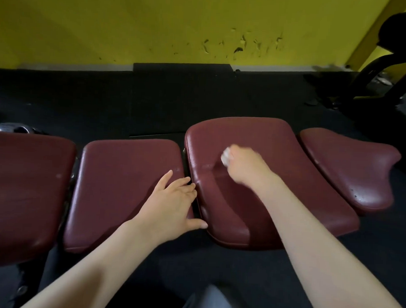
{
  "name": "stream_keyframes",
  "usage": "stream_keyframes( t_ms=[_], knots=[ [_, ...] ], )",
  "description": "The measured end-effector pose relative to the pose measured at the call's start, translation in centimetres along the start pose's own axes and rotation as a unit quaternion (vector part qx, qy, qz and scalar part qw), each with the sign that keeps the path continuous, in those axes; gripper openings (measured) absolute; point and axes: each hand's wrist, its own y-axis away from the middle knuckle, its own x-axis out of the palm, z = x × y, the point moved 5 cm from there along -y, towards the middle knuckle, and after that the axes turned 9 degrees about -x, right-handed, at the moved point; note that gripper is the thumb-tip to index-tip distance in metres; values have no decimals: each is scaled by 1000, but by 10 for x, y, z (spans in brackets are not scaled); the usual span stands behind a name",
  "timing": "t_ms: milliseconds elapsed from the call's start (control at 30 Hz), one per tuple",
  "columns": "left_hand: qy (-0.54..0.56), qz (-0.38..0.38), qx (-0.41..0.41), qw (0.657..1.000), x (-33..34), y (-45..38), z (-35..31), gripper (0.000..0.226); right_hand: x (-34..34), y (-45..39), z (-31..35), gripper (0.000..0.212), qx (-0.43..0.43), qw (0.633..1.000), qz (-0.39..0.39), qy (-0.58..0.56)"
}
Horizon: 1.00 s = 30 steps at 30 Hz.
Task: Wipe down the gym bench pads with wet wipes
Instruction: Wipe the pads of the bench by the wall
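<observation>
Several dark red bench pads run in a row across the view. My right hand [245, 166] is closed around a bunched white wet wipe [226, 156] and presses it onto the third pad [296, 181]; the hand is motion-blurred. My left hand [172, 203] lies flat with fingers spread on the right edge of the second pad [117, 185], its thumb at the gap beside the third pad. A further pad [21, 187] sits at the far left and a curved end pad [350, 169] at the far right.
Black rubber flooring [106, 103] stretches behind the bench up to a yellow wall [156, 23]. A black exercise machine frame [382, 75] stands at the back right. A dark object [216, 298] shows at the bottom edge, near me.
</observation>
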Motion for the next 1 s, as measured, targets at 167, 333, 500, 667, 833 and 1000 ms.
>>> stream_keyframes(
  t_ms=[167, 333, 500, 667, 833, 1000],
  knots=[
    [7, 1, 3, 1000, 1, -6, 1, 96, 11, 168, -31, 18, 57, 998, -11, 18],
    [17, 7, 0, 1000, 2, -7, 2, 97, 6, 91, -30, 12, 28, 999, -18, 42],
    [2, 22, -9, 1000, 4, -8, 2, 95, -18, -66, -47, 24, 70, 995, -67, -32],
    [-3, 28, -14, 1000, 4, -4, 2, 94, -12, -50, -38, 15, 42, 999, -26, 4],
    [-15, 38, -6, 999, 2, -6, 1, 96, -1, 131, -73, 10, 77, 996, 39, 7],
    [-38, 55, 5, 998, 1, -10, 1, 99, -4, 154, -84, 21, 101, 990, 78, 55]
  ],
)
